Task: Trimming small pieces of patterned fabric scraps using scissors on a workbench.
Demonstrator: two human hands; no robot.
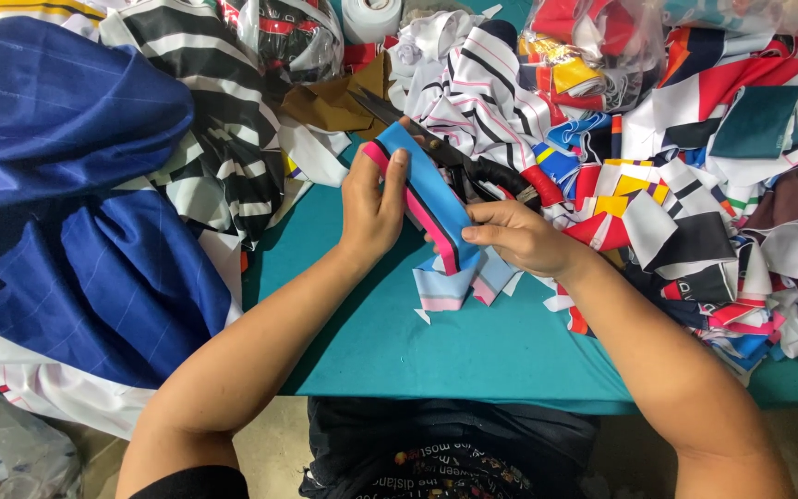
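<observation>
Fabric fills most of the teal table [473,351], so I place everything relative to the blue strip with pink and black edge [429,199] at the middle. Far left of the strip lies a big navy cloth [76,212], and between them a black and white striped cloth [219,120]. Just left of the strip, the left hand [369,208] is closed on its upper part, thumb pressed flat on the blue face. Right of the strip, touching it, the right hand [519,236] pinches the lower end; it also seems to keep the black handles of the scissors [459,157], whose blades point up behind the strip (how far the blades are open I cannot tell). Further right is a heap of coloured scraps [722,185]. I judge the risk is this: the left thumb sits near the blades, and the slippery strip may slide, giving a crooked cut.
</observation>
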